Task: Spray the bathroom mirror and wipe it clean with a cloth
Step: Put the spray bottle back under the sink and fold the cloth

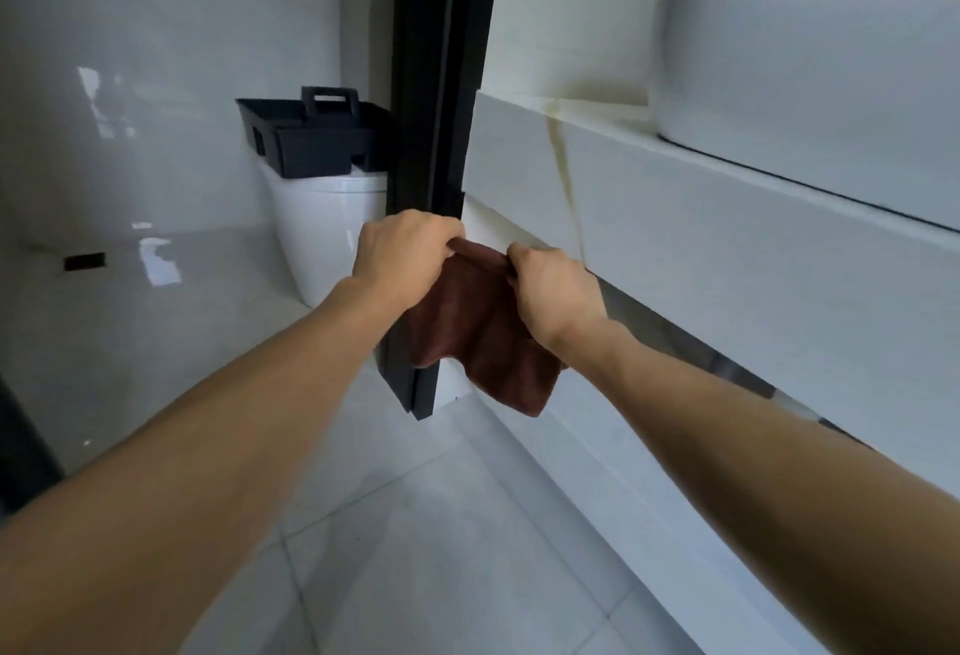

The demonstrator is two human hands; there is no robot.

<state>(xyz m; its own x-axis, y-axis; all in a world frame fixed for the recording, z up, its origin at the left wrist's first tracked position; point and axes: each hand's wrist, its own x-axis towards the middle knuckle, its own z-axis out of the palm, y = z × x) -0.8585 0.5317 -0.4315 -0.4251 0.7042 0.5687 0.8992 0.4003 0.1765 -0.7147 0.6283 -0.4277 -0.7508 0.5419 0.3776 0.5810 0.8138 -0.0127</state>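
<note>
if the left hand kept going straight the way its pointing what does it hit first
Probably the black door frame just beyond the left hand gripping the brown cloth; depth is unclear.

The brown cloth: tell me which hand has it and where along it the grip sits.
Both. The left hand and right hand each pinch the brown cloth along its upper edge, one grip at each end, and the rest hangs down freely.
</note>
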